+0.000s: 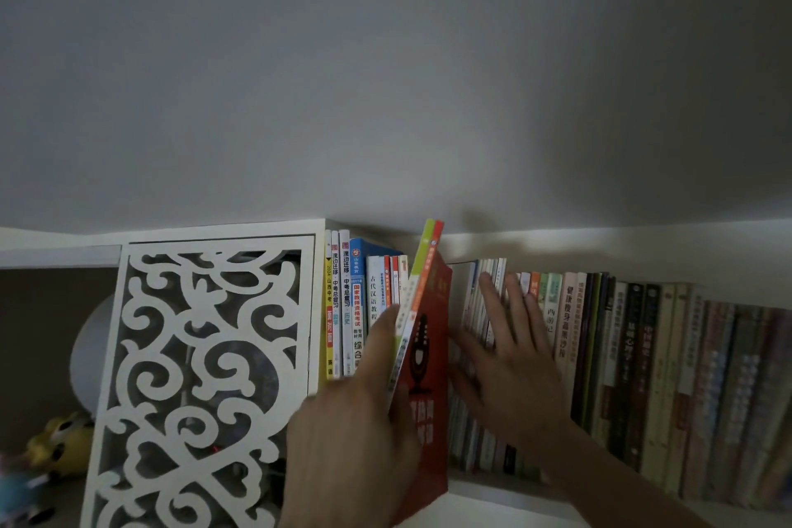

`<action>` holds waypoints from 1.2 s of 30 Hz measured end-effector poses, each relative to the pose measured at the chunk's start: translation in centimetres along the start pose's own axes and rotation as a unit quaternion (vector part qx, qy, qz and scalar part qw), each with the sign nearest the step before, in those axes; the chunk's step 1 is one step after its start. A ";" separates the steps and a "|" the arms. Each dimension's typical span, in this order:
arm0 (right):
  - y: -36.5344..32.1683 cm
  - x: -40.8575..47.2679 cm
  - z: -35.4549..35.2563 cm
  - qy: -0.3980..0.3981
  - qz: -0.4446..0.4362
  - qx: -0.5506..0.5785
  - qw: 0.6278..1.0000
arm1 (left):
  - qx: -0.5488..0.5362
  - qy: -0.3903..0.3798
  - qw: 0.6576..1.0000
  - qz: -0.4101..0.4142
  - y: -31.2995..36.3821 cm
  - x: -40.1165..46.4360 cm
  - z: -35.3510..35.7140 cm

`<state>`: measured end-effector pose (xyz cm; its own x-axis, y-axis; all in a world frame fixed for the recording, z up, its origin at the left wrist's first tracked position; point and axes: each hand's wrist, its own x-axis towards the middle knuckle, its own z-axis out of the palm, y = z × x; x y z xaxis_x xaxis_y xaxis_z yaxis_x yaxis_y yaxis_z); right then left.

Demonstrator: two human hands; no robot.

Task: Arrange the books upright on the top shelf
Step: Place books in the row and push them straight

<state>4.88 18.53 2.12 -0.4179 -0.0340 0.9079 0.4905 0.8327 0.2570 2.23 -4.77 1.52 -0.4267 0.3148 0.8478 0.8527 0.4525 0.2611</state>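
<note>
The left hand (364, 412) grasped a small bundle of books: two thin paperbacks (418, 292), one green-spined and one orange-spined, with a red book (428, 356) bearing a microphone design behind them. The bundle leaned to the right, its top corner rising above the shelf's top board (600, 234), and sat in the gap between the two standing groups. That tilt was judged the result of feeding the bundle into a narrow opening.

The right hand (505, 352) lay released, fingers straight and spread, flat against the spines of the right-hand row of books (634, 364). This was judged to be holding that row back so the gap stayed open.

To the left of the gap, the left-hand group of books (355, 304) stood upright against the white divider. Further left, a white fretwork panel (193, 377) fronted a compartment, with a yellow toy (64, 437) at the near left.

Books throughout the shelf stood upright except the held bundle.
</note>
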 end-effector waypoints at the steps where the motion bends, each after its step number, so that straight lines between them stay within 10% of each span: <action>1: -0.1 0.1 -0.1 0.004 0.003 0.007 1.000 | -0.003 0.026 0.999 0.019 -0.1 1.1 0.1; 15: -1.1 7.0 -3.7 -0.003 0.111 -0.052 0.992 | -0.075 0.047 0.996 -0.031 -0.1 4.2 8.8; 22: -4.6 6.4 -5.7 0.098 0.063 0.113 0.987 | -0.149 0.133 0.980 0.023 -1.4 2.1 11.8; 26: -6.8 4.4 -4.8 0.023 0.139 0.310 0.940 | -0.152 0.160 0.975 0.000 -2.3 2.1 13.0; 31: -5.6 3.5 -3.8 -0.089 0.189 0.193 0.959 | -0.069 0.163 0.984 0.009 -2.0 3.5 13.4; 36: -3.9 3.5 -6.3 0.049 0.202 0.213 0.955 | -0.052 0.202 0.967 0.144 -2.9 4.2 16.0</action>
<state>6.30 11.67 6.36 -0.1773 0.3038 0.9361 0.2317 0.9373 -0.2603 -6.86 8.62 -3.02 -0.0329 0.0531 0.9980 0.9535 0.3010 0.0154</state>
